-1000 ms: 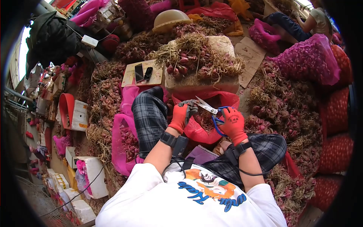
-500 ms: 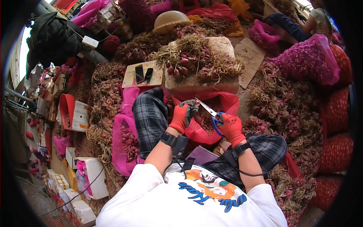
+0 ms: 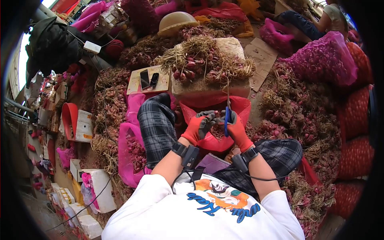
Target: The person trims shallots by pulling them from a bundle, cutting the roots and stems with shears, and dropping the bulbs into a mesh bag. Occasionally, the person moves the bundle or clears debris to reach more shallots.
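My right hand [image 3: 239, 130], in a red and grey work glove, is closed round scissors with blue handles [image 3: 227, 125]. Their blades point away from me, seen nearly edge-on. Close beside it, my left hand [image 3: 200, 126] wears a matching glove with its fingers pinched together; what they hold is hidden. The fingertips of both hands almost meet above a red mesh bag [image 3: 240, 105], which lies open between my legs with shallots in it. Just beyond the bag, a bunch of shallots with dry stalks [image 3: 196, 64] rests on a pale block [image 3: 184, 89].
Heaped shallots lie on the left [image 3: 110, 92] and right [image 3: 280, 108]. A pink mesh bag [image 3: 127, 154] sits by my left leg. A phone [image 3: 145, 79] lies on a board [image 3: 162, 85]. Full red sacks [image 3: 354, 160] line the far right. Another person [image 3: 334, 20] sits at the upper right.
The scissors have turned from pointing up-left at my left hand to pointing straight away from me. My right hand has come left and my left hand slightly right, closing the gap.
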`<action>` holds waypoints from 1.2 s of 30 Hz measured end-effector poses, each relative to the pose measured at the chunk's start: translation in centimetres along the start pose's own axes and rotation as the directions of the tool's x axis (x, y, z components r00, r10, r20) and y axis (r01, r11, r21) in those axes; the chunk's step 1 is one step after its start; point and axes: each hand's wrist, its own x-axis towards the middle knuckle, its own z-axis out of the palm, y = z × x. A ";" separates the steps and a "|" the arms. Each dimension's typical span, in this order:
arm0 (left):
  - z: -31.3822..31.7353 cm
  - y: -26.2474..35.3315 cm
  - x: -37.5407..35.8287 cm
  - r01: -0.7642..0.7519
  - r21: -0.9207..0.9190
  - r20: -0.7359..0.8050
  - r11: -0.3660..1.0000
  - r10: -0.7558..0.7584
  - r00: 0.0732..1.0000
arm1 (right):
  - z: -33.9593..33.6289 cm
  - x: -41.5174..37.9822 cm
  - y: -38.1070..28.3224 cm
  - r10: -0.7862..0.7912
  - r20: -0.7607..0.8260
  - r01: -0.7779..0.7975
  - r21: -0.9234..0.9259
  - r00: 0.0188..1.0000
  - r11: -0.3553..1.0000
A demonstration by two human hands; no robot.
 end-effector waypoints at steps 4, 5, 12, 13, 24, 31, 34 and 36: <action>0.6 -0.8 -0.3 0.225 -0.663 0.262 0.714 -0.060 0.963 | -0.2 0.6 -1.1 0.021 0.090 -0.041 0.220 0.996 0.975; 0.5 -1.0 -0.4 0.426 -0.897 0.393 0.120 -0.225 0.892 | -0.9 0.8 -0.8 0.118 0.100 -0.144 0.314 0.988 0.938; -0.7 1.4 0.3 0.381 -0.924 0.344 0.043 -0.342 0.874 | -2.0 0.4 -2.4 0.145 -0.022 -0.142 0.102 0.989 0.985; -0.5 1.5 0.3 0.387 -0.918 0.334 0.088 -0.352 0.874 | -1.3 0.2 -2.5 0.131 0.006 -0.131 0.088 0.991 0.988; -1.1 3.0 0.4 0.323 -0.909 0.228 0.264 -0.334 0.915 | -1.4 -0.2 -3.7 -0.151 -0.053 0.059 -0.757 0.987 0.650; -5.9 3.8 0.8 0.173 -0.949 0.053 0.264 -0.409 0.911 | -1.7 -2.0 -6.3 -0.079 0.054 0.088 -0.834 0.995 0.545; -5.7 3.3 0.7 0.181 -0.944 0.057 0.275 -0.404 0.913 | -1.8 -1.6 -4.6 -0.059 0.090 0.108 -0.821 0.994 0.560; -5.5 3.1 0.6 0.201 -0.933 0.071 0.298 -0.397 0.915 | -1.6 -1.5 -4.0 -0.051 0.118 0.126 -0.800 0.992 0.587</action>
